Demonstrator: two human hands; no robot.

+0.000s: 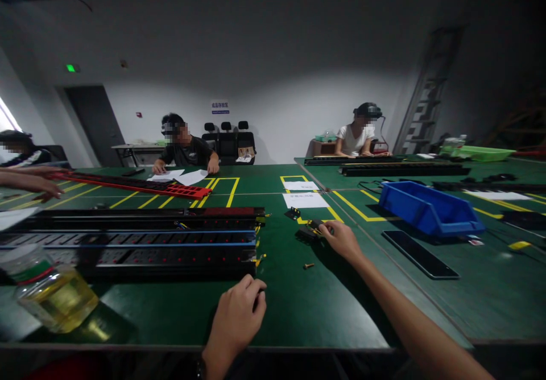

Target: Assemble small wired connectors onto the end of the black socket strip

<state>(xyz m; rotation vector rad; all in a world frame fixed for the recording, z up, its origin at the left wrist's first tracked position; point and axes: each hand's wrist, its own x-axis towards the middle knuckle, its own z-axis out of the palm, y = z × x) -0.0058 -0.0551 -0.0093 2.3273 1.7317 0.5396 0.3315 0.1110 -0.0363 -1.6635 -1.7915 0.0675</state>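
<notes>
My right hand (341, 240) reaches over the green table and pinches a small dark part with yellow bits (314, 229). Right beside it lie more small black pieces (293, 213). A short brass-coloured screw (309, 266) rests a little nearer to me. My left hand (241, 312) is near the table's front edge with its fingers curled; something small and dark may be between thumb and fingers, but it is too hidden to name. Left of it lie long black and blue strips (128, 246) with red dots and yellow wire ends.
A bottle of yellow liquid (57, 294) stands at the front left. On the right are a blue bin (430, 209) and a phone (420, 253). Paper sheets (305, 200) lie ahead. Across the table, people sit near a red rack (187, 190) and black rails (405, 170).
</notes>
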